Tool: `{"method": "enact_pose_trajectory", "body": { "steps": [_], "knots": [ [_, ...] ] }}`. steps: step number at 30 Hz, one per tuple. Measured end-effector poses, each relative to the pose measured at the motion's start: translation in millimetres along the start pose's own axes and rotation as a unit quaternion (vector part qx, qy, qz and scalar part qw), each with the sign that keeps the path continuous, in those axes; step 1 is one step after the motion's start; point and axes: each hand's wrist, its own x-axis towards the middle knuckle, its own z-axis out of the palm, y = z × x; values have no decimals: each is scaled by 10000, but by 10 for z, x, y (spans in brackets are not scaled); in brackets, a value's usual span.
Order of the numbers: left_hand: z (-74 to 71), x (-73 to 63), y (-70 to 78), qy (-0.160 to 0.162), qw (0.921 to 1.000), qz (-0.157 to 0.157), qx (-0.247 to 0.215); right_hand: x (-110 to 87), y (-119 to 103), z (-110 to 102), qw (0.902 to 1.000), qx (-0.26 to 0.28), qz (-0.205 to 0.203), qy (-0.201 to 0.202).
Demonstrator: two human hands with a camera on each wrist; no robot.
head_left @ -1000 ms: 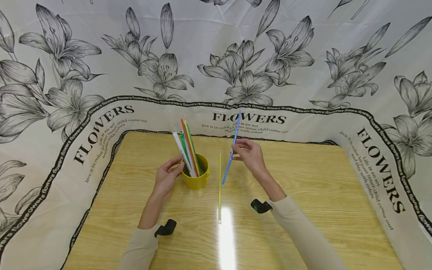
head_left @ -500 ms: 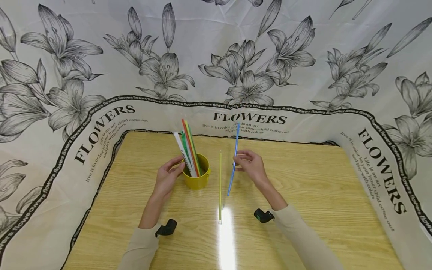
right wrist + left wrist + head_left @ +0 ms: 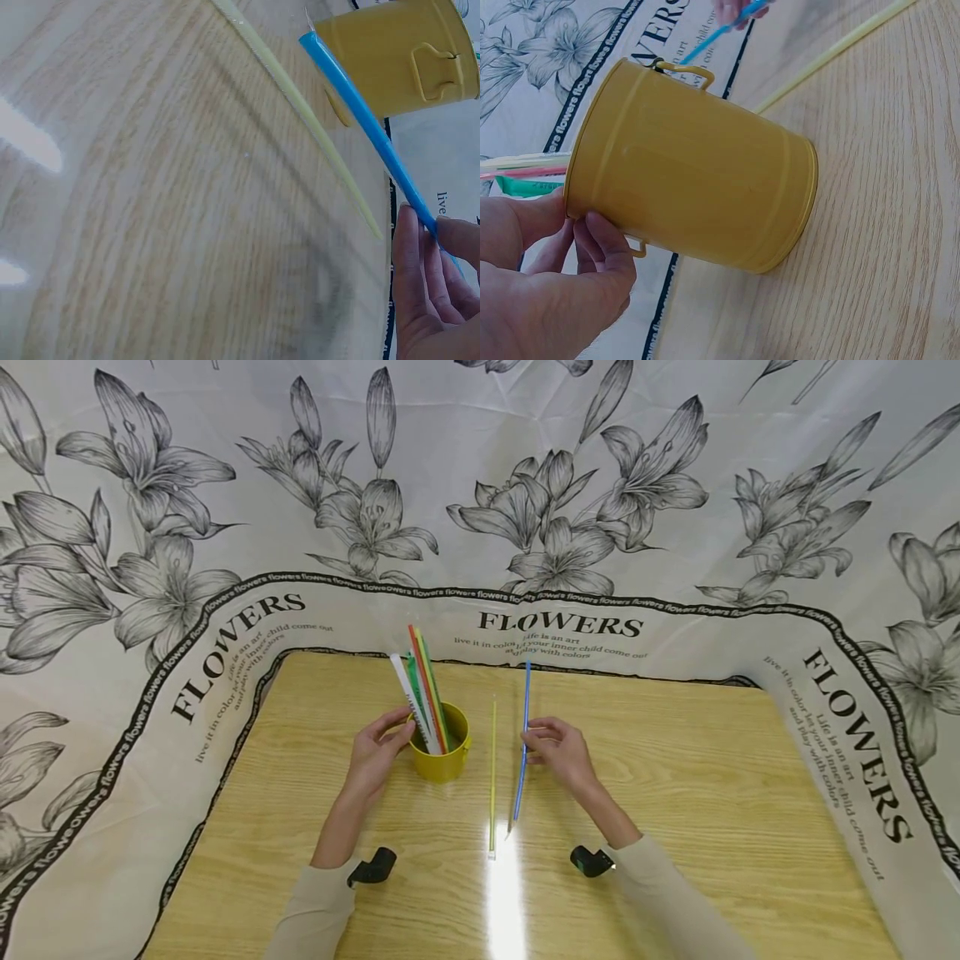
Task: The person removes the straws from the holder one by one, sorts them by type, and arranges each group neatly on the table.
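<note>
My left hand pinches the rim of a small yellow metal bucket on its left side; in the left wrist view the thumb and fingers meet at the rim above a side handle. Several straws, white, green, red and yellow, lean in the bucket. My right hand pinches a blue straw near its middle, held above the table. A clear wrapper end shows at the blue straw's near tip in the right wrist view. Between bucket and blue straw, a yellow straw lies on the table.
The wood-grain table carries a bright light reflection near its front. A white cloth printed with flowers and lettering rises behind the table and along both sides.
My right hand has drawn the blue straw toward me and slightly right, turning it closer to parallel with the yellow straw. The left hand stays on the bucket rim.
</note>
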Motion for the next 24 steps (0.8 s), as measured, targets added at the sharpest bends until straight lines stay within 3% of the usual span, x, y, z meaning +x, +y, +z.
{"method": "enact_pose_trajectory", "body": {
  "steps": [8,12,16,24],
  "knots": [
    [1,1,-4,10,10000,23,9,-55,229,38,9991,-313,-263,-64],
    [1,9,-10,18,10000,24,-13,-70,314,89,9995,-292,-87,-68],
    [2,19,-16,33,10000,60,-2,-91,355,141,9989,-424,68,-183],
    [10,25,-21,82,10000,5,-20,-124,338,234,9975,-690,-60,-140]
  ]
}}
